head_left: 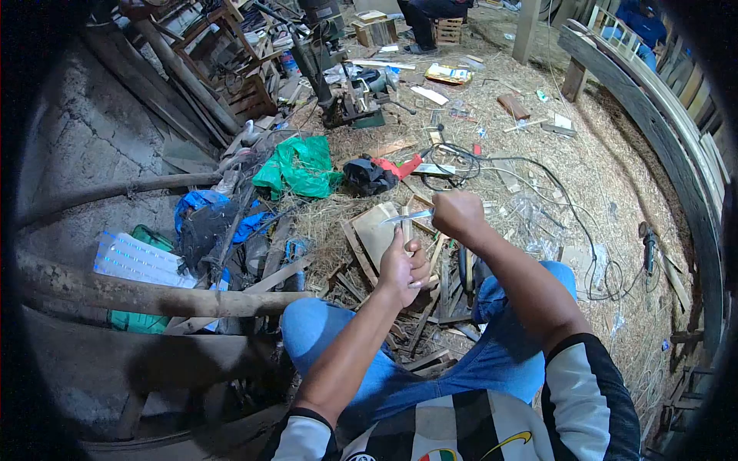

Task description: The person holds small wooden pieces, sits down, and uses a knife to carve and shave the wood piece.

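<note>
My right hand (459, 215) is closed round the handle of a knife, which the fist hides. The knife blade (411, 217) points left and lies across the upper part of a narrow wooden stick (407, 230). My left hand (405, 270) grips that stick lower down, thumb pointing up along it. Whether the edge bites into the wood is too small to tell. Just beyond the left hand, a flat wooden board (374, 234) leans among wood scraps (419, 338) between my knees.
A green plastic bag (298, 167) and a black bag (369, 177) lie ahead. Black cable (530, 160) loops on the straw-strewn floor towards a power tool (648, 247) at right. A wooden pole (154, 296) runs along my left. A person (430, 19) sits at the back.
</note>
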### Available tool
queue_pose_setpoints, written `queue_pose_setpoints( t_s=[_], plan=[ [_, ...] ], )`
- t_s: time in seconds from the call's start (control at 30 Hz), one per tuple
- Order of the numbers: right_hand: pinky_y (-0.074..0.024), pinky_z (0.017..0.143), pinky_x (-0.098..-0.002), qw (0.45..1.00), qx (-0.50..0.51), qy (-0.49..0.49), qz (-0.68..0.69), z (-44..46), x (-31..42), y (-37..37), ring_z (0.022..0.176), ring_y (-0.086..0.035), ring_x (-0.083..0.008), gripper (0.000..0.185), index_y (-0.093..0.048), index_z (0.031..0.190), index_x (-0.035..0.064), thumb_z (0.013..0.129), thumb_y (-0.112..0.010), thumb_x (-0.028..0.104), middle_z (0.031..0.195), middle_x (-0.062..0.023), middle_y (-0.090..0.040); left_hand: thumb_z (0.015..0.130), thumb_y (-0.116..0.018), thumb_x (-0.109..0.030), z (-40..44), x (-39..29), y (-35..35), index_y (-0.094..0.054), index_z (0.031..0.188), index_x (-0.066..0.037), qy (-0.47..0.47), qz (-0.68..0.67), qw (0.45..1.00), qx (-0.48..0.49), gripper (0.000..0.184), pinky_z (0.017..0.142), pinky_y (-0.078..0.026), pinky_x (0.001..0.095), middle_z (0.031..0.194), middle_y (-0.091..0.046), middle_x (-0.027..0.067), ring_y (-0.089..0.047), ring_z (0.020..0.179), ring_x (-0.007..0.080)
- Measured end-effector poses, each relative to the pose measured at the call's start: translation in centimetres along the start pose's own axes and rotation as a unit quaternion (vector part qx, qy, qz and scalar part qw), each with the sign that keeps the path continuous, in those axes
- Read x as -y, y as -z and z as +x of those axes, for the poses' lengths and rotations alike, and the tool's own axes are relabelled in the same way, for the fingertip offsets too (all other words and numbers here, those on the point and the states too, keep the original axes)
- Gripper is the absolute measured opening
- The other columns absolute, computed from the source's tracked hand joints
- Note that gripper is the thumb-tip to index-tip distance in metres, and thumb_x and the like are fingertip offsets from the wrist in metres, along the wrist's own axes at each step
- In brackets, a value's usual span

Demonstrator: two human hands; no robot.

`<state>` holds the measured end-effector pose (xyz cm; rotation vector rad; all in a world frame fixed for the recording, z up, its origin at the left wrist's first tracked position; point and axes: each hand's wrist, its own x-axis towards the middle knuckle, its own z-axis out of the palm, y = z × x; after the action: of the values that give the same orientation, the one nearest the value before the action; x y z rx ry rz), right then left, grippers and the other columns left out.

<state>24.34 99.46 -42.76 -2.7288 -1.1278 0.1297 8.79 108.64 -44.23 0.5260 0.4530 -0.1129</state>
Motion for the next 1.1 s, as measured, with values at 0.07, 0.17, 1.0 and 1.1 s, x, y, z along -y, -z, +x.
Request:
queue_pose_setpoints(
  t_s=[0.07, 0.17, 1.0, 1.1],
  plan=[
    [-0.0563, 0.067, -0.0468, 0.999, -0.032, -0.039, 0.006, 0.4, -3.0, -0.1, 0.076, -0.07, -0.037, 0.018, -0.071, 0.078, 0.0041, 0.078, -0.058, 0.016, 0.08, -0.0209, -0.07, 0.1, -0.027, -0.062, -2.1, 1.2, -2.2, -0.042, 0.079, -0.019, -0.002, 0.041, 0.999, 0.009, 0.05, 0.034, -0.018, 0.0243, 0.051, -0.028, -0.0058, -0.022, 0.038, 0.0075],
    [-0.0557, 0.07, -0.0489, 0.99, -0.046, -0.133, 0.03, 2.2, -4.7, 1.3, 0.077, -0.07, -0.0382, 0.02, -0.072, 0.082, 0.0031, 0.079, -0.057, 0.015, 0.084, -0.0215, -0.07, 0.099, -0.027, -0.063, -2.8, 4.0, -3.2, -0.039, 0.076, -0.017, 0.045, 0.077, 0.996, -0.017, 0.053, 0.033, -0.019, 0.0235, 0.052, -0.031, -0.0058, -0.023, 0.037, 0.0064],
    [-0.0553, 0.062, -0.047, 0.999, -0.005, 0.037, 0.034, -1.3, 2.8, 0.5, 0.068, -0.07, -0.0377, 0.021, -0.072, 0.075, 0.0041, 0.075, -0.061, 0.023, 0.076, -0.0219, -0.069, 0.102, -0.031, -0.057, -0.4, 0.5, -1.3, -0.042, 0.078, -0.017, -0.072, 0.128, 0.983, -0.111, 0.047, 0.035, -0.017, 0.0255, 0.053, -0.028, -0.0063, -0.021, 0.038, 0.0077],
    [-0.0554, 0.063, -0.0468, 0.999, -0.011, 0.029, 0.042, -0.9, 2.1, 0.0, 0.069, -0.07, -0.0377, 0.02, -0.072, 0.075, 0.0037, 0.074, -0.06, 0.02, 0.076, -0.0223, -0.069, 0.101, -0.03, -0.059, -0.1, 0.8, -1.1, -0.042, 0.078, -0.018, -0.057, 0.098, 0.988, -0.103, 0.049, 0.035, -0.016, 0.0259, 0.053, -0.027, -0.0067, -0.021, 0.038, 0.008]
  ],
)
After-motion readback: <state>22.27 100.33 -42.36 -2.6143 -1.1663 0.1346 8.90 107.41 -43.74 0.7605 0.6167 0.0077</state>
